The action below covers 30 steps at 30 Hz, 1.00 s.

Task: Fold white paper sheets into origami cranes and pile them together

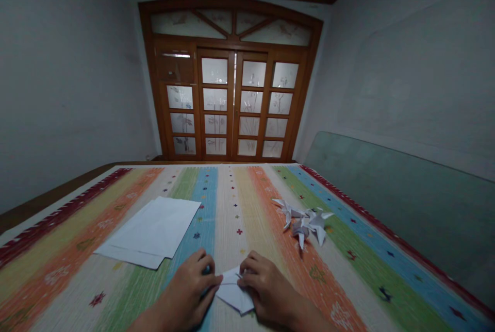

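Note:
A small piece of folded white paper (234, 296) lies at the near middle of the striped tablecloth, between my two hands. My left hand (193, 285) has its thumb and fingertips pinched at the paper's left edge. On the opposite side, my right hand (266, 285) presses its bent fingers onto the paper's right part and covers some of it. Creases run across the paper, and its lower end comes to a blunt point. Exactly how the fingertips grip the layers is partly hidden.
A stack of white paper sheets (154, 229) lies to the left. Several folded paper cranes (303, 221) are clustered on the right. The tablecloth (247, 218) reaches toward wooden glazed doors (232, 105). A pale green bench back (386, 193) runs along the right wall.

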Each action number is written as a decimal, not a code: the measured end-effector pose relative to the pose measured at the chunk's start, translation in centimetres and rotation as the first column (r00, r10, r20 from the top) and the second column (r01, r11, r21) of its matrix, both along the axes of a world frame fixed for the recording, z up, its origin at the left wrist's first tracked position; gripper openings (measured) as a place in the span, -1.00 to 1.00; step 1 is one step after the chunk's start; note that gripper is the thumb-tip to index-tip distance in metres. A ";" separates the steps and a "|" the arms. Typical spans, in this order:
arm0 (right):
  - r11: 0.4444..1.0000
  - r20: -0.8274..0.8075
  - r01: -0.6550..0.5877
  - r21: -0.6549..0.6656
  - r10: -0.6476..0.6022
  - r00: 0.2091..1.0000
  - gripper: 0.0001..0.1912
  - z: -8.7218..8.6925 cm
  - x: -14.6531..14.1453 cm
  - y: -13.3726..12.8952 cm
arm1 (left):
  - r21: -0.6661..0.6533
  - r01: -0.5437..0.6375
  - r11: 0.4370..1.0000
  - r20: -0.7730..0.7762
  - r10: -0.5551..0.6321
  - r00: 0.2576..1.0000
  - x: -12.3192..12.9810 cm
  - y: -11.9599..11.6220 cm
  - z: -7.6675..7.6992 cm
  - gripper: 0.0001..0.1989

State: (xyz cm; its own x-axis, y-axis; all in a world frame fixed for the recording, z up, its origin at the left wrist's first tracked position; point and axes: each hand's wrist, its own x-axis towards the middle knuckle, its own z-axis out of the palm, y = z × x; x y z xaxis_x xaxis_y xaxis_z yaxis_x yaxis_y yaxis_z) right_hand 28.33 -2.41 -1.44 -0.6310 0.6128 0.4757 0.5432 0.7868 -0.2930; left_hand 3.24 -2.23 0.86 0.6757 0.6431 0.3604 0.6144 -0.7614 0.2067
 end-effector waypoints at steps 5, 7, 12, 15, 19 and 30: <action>0.998 0.098 -0.019 -0.066 0.026 0.995 -0.73 0.0 0.2 -0.3 | 0.078 0.045 0.996 -0.062 -0.040 0.997 0.0 -0.3 0.5 -0.78; 0.993 0.100 0.016 -0.114 -0.004 0.995 -0.68 0.0 0.2 -0.4 | 0.086 0.054 0.995 -0.058 -0.049 0.997 -0.1 -0.1 0.2 -0.78; 0.978 0.042 0.045 -0.205 -0.038 0.998 -0.67 0.6 0.3 -0.7 | 0.043 0.114 0.993 -0.062 -0.111 0.992 -0.2 0.2 0.0 -0.77; 0.973 -0.035 0.015 -0.229 -0.024 0.999 -0.62 0.8 0.4 -0.7 | 0.039 0.147 0.988 -0.065 -0.144 0.987 0.0 0.1 0.3 -0.74; 0.976 -0.132 -0.020 -0.219 -0.009 0.991 -0.64 0.6 0.4 -0.4 | 0.034 0.163 0.986 -0.047 -0.161 0.986 0.1 0.0 0.1 -0.75; 0.971 -0.038 0.021 -0.236 -0.031 0.999 -0.75 0.9 1.3 -0.1 | -0.063 0.127 0.990 0.045 -0.124 0.991 0.1 0.2 0.0 -0.73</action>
State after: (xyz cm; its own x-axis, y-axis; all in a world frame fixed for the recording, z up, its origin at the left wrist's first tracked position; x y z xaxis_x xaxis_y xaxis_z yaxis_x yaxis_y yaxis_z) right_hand 29.66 -2.54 -0.58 -0.5964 0.7268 0.3407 0.5465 0.6785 -0.4908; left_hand 3.30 -2.02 0.82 0.7380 0.5775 0.3491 0.5050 -0.8158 0.2819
